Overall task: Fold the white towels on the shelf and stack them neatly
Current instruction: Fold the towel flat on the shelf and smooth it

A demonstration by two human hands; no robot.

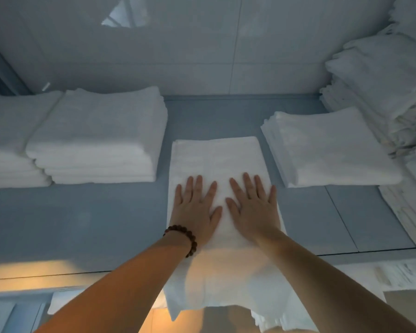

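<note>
A white towel (pixel 216 159) lies lengthwise on the grey-blue shelf (pixel 82 224), folded into a long strip whose near end hangs over the front edge. My left hand (pixel 195 210), with a brown bead bracelet on the wrist, rests flat on the towel's middle, fingers spread. My right hand (pixel 252 207) lies flat beside it, also spread, thumbs almost touching. Neither hand grips the cloth. A stack of folded white towels (pixel 99 138) stands to the left. A thinner folded stack (pixel 327 150) sits to the right.
Another folded pile (pixel 7 145) sits at the far left edge. A tall, looser heap of white linen (pixel 394 87) rises at the right, against the tiled wall (pixel 202 44). Bare shelf surface shows on both sides of the towel.
</note>
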